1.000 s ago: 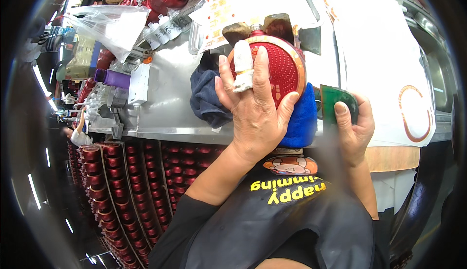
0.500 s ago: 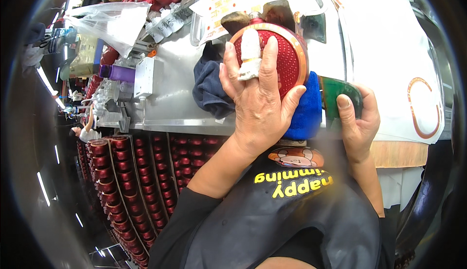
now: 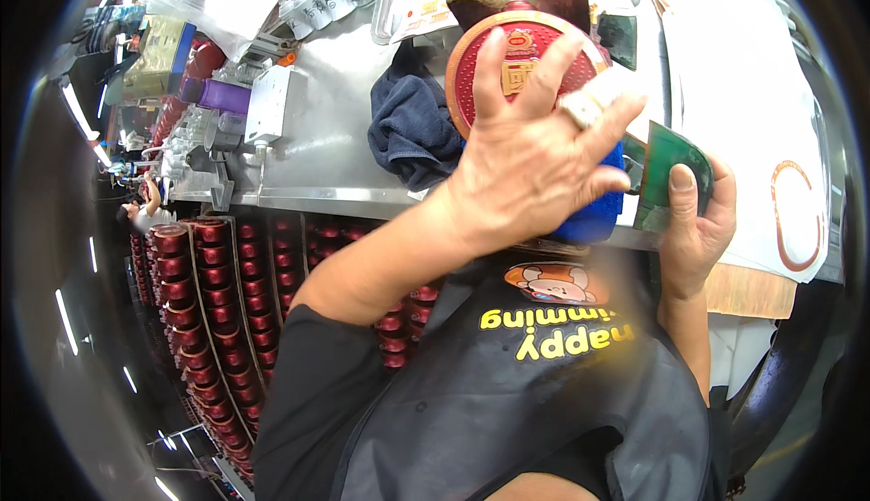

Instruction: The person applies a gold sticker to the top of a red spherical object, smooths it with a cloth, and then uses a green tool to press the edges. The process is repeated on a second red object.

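Note:
A round, flat red bottle (image 3: 468, 93) with an orange-gold rim, studded face and raised gold emblem lies face up. Two dark, worn blocks (image 3: 559, 3) flank its neck, and blue cloth (image 3: 580, 220) sits at its near side. Over the bottle's near part is my left hand (image 3: 535, 161), fingers spread, with white wrapping on one finger; whether it touches the surface I cannot tell. Pinched between the thumb and fingers of my right hand (image 3: 702, 225) is a flat green scraper (image 3: 666, 175), held upright just right of the blue cloth.
Left of the bottle a dark navy cloth (image 3: 412, 130) lies crumpled on the metal table (image 3: 326, 170). White sheets (image 3: 734, 93), one bearing an orange curved print, cover the right side. A white box (image 3: 270, 107) and small bottles (image 3: 313, 10) stand farther left. Racked red bottles (image 3: 217, 284) fill the lower left.
My left hand has swung to the right across the bottle, uncovering its gold emblem. My right hand has raised the green scraper and tilted it more upright. The whole view has shifted slightly.

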`<state>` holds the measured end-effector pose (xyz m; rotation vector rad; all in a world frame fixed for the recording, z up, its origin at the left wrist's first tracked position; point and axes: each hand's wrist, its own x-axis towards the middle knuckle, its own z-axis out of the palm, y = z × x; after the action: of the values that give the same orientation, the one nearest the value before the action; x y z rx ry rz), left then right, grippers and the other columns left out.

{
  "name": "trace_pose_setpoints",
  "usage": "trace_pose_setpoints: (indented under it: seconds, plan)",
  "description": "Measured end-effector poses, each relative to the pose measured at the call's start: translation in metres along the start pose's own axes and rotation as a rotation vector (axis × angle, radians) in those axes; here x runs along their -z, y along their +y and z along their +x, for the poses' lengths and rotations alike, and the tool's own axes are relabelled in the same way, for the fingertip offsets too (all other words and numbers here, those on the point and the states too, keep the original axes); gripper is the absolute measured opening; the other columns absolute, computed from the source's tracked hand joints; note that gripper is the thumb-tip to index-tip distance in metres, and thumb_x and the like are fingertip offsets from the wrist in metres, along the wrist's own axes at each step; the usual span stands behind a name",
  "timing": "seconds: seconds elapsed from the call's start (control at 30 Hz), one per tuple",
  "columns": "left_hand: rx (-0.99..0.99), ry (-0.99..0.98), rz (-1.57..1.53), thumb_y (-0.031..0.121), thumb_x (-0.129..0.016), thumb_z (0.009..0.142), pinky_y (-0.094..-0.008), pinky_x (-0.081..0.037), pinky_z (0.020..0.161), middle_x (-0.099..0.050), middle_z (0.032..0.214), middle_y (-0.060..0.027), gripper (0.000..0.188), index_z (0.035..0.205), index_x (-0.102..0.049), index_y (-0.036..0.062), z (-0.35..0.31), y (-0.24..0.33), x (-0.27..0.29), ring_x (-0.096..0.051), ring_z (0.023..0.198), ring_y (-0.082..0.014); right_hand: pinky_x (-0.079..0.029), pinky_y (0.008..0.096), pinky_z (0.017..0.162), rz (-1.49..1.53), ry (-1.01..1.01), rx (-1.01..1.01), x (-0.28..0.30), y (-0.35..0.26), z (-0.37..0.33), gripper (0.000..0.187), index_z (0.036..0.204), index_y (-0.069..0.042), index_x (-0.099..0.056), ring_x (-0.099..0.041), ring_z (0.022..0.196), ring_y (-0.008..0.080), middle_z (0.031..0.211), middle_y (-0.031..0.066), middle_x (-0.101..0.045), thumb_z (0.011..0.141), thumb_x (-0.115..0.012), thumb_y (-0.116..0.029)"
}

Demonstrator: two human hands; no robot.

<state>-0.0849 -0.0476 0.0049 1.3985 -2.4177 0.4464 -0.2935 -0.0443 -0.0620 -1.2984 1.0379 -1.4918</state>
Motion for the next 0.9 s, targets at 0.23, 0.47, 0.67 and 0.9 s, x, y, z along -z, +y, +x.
trace_pose_setpoints:
  seconds: [0.23, 0.47, 0.67, 0.9]
  plan:
    - [0.079, 0.233, -0.15, 0.05, -0.047, 0.108, -0.0622, -0.014, 0.117, -0.079, 0.103, -0.0053, 0.053, 0.143, -0.062, 0.0146, 0.012, -0.074, -0.001, -0.053, 0.132, -0.0313, -0.051, 0.0233, 0.087, -0.073, -0.022, 0.011, -0.006, -0.002, 0.0, 0.029, 0.121, 0.002, -0.063, -0.062, 0.095, 0.0091, 0.106, 0.0038, -0.07, 0.102, -0.073, -0.016]
    - [0.477, 0.359, -0.388, 0.04, -0.055, 0.107, -0.0557, -0.026, 0.117, -0.076, 0.117, -0.013, 0.048, 0.142, -0.063, 0.008, -0.094, -0.066, 0.0, -0.055, 0.132, -0.0335, -0.051, 0.0241, 0.087, -0.014, 0.015, -0.025, -0.014, -0.001, 0.0, 0.03, 0.123, 0.003, -0.064, -0.064, 0.096, 0.0104, 0.109, 0.0051, -0.071, 0.102, -0.072, -0.015]
    - [0.744, -0.062, -0.065, 0.039, -0.077, 0.087, -0.0509, -0.04, 0.108, -0.065, 0.113, -0.0226, 0.04, 0.124, -0.076, 0.0236, -0.14, -0.098, -0.021, -0.055, 0.116, -0.0425, -0.054, 0.025, 0.089, 0.02, -0.028, 0.059, -0.016, -0.006, 0.001, 0.028, 0.125, 0.002, -0.062, -0.068, 0.096, 0.0122, 0.109, 0.0074, -0.072, 0.104, -0.068, -0.015]
    - [0.94, 0.655, -1.245, 0.007, -0.068, 0.1, -0.0261, -0.057, 0.081, -0.076, 0.097, -0.0053, 0.015, 0.11, -0.075, -0.0018, -0.114, -0.104, -0.002, -0.07, 0.087, -0.0121, -0.056, 0.0254, 0.084, 0.016, -0.014, 0.074, -0.005, -0.005, 0.003, 0.027, 0.125, 0.002, -0.062, -0.069, 0.094, 0.0128, 0.108, 0.009, -0.072, 0.105, -0.067, -0.014]
